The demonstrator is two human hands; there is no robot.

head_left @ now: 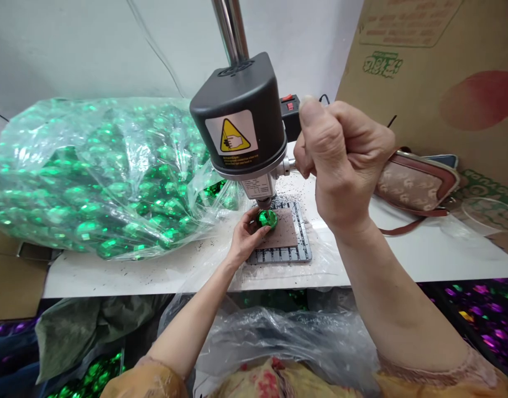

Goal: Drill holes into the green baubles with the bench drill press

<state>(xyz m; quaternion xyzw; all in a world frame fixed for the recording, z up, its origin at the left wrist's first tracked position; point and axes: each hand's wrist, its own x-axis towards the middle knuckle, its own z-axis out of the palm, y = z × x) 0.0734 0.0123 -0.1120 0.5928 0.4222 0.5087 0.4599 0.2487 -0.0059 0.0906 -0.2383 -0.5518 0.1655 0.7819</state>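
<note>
A small bench drill press [239,119] with a dark grey head stands on the white table [423,254]. My right hand [340,160] is closed in a fist around its side lever. My left hand [246,236] pinches a shiny green faceted bead [267,219] and holds it under the drill tip, on a brown pad [283,231] that lies on the slotted metal base [278,255]. The lever itself is hidden inside my right fist.
A big clear plastic bag [92,177] full of green beads lies at the left of the table. A brown purse [415,185] and a cardboard box [436,72] are at the right. Clear plastic [278,331] covers my lap. Dark grit dots the table.
</note>
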